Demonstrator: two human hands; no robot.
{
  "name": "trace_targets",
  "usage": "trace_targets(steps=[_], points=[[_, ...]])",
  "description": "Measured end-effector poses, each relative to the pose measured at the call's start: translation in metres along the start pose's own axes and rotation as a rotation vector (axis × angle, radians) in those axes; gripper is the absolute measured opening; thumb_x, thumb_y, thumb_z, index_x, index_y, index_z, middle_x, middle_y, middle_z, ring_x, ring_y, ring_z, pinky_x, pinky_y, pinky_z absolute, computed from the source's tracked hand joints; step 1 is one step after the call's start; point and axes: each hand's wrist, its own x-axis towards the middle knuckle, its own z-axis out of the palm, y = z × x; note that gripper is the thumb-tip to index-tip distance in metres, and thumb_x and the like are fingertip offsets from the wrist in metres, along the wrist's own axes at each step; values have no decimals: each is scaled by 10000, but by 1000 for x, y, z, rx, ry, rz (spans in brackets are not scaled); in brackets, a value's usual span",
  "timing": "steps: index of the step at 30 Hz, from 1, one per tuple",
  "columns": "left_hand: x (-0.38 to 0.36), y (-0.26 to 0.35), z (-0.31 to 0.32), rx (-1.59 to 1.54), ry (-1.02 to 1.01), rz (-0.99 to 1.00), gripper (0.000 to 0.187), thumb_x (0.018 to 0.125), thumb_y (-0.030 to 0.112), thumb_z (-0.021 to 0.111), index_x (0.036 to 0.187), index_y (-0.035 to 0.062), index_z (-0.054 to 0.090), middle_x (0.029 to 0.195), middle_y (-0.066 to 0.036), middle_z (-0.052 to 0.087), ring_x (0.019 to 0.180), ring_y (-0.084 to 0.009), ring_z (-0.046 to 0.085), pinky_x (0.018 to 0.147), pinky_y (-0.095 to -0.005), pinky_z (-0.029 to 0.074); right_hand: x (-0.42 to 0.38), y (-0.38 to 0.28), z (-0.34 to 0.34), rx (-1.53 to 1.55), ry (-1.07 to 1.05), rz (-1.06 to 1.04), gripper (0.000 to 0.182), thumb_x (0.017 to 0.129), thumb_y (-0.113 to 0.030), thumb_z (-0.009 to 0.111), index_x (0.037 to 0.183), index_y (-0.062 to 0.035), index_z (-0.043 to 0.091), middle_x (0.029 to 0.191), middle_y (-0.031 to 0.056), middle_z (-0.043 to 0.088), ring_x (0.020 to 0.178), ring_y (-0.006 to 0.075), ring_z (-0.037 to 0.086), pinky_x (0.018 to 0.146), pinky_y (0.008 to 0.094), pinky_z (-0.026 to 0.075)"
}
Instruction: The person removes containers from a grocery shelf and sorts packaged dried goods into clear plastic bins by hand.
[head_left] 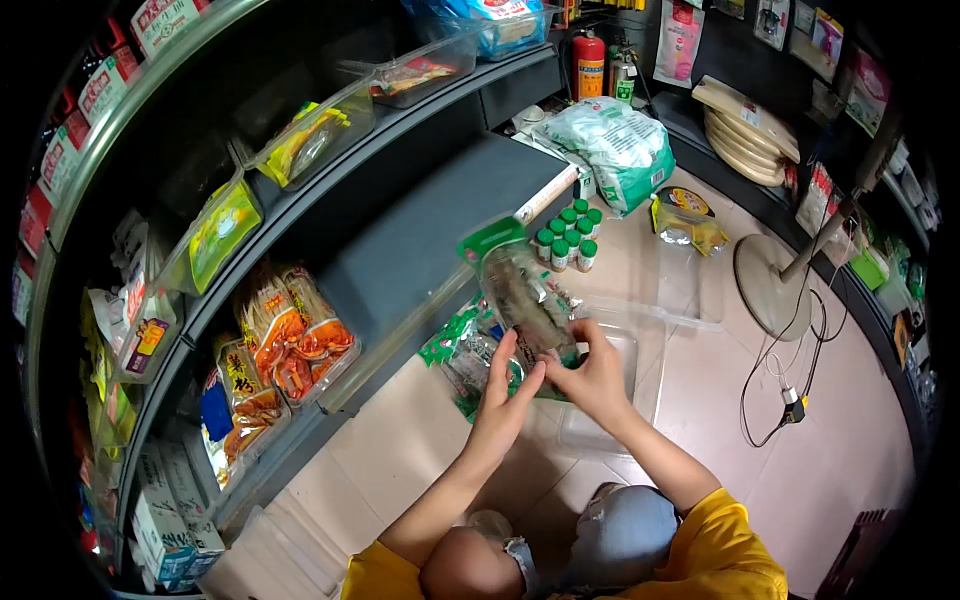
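Between my hands is a clear plastic bag with a green top [520,290], filled with something dark whose kind I cannot make out. My left hand [508,385] holds its lower left side, with the fingers fairly straight. At the lower right corner my right hand [592,375] grips the same bag with thumb and fingers. More green and clear bags [465,360] lie behind and to the left of it on the floor. Beneath my right hand, partly covered, is a clear plastic bin [640,370].
Left of me runs a dark shelf [390,240] with noodle packs [285,330]. Several green-capped jars [570,238] stand on the floor near a large white-green bag [610,145]. To the right are a round stand base [770,285] and a cable [765,415].
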Motion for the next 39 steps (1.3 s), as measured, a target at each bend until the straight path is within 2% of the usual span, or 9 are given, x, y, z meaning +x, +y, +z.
trace_targets(steps=[3, 7, 11, 15, 17, 19, 21, 30, 39], points=[[-8, 1, 4, -167, 42, 55, 596, 797, 165, 486, 1247, 13, 125, 1291, -141, 159, 1211, -210, 102, 964, -312, 113, -8, -12, -3, -250, 25, -288, 350, 601, -156, 620, 880, -21, 456, 871, 144, 508, 774, 274, 512, 606, 326, 422], [-8, -12, 3, -381, 12, 156, 491, 785, 89, 481, 1197, 17, 224, 1198, -103, 298, 1134, -165, 251, 933, -289, 184, -17, -23, 1, -383, 20, -551, 446, 617, -148, 604, 992, 12, 423, 972, 157, 461, 886, 289, 463, 732, 357, 381], [-12, 2, -5, -548, 206, 88, 359, 763, 33, 491, 1089, 53, 341, 1012, -40, 454, 940, -98, 422, 817, -242, 319, -33, -53, -8, -328, -178, -558, 550, 590, -155, 655, 1047, 22, 404, 1047, 169, 434, 947, 299, 438, 774, 363, 366], [-15, -2, -21, -547, 217, -3, 340, 741, 15, 507, 1062, 46, 400, 975, -49, 504, 896, -118, 474, 790, -257, 371, -40, -62, -27, -152, -366, -495, 445, 658, -157, 608, 1015, 36, 425, 1035, 175, 450, 987, 299, 427, 820, 374, 344], [-16, -7, -29, -604, 259, -56, 326, 737, 29, 513, 1048, 44, 416, 970, -49, 508, 886, -125, 484, 782, -262, 382, -35, -59, -39, -159, -311, -492, 419, 652, -114, 618, 996, 43, 437, 970, 170, 489, 889, 287, 483, 741, 339, 394], [-19, -12, -37, -654, 230, -143, 292, 733, 68, 520, 1013, 32, 449, 960, -56, 516, 863, -143, 507, 760, -284, 408, -38, -49, -51, -70, 74, -572, 383, 642, -66, 620, 967, 47, 452, 856, 149, 522, 711, 238, 516, 616, 272, 411], [-20, -6, -37, -686, 145, -118, 296, 738, 74, 511, 1021, 24, 440, 953, -64, 519, 871, -146, 507, 754, -294, 416, -46, -55, -61, 97, 215, -601, 344, 627, -9, 613, 932, 51, 469, 754, 115, 528, 579, 178, 485, 537, 226, 383], [-26, 4, -35, -702, 94, -198, 363, 728, 22, 493, 1075, 3, 386, 970, -77, 510, 893, -172, 510, 777, -310, 420, -26, -25, -44, 313, -91, 100, 194, 715, -41, 567, 892, 10, 504, 695, 10, 508, 661, 75, 455, 634, 198, 373], [-19, 0, -35, -581, -4, -144, 421, 695, -15, 520, 1091, 12, 379, 1004, -77, 501, 940, -158, 481, 826, -302, 372, -23, -8, -37, 423, -191, 182, 105, 733, -32, 542, 824, 6, 506, 758, 22, 523, 691, 78, 462, 662, 200, 373]])
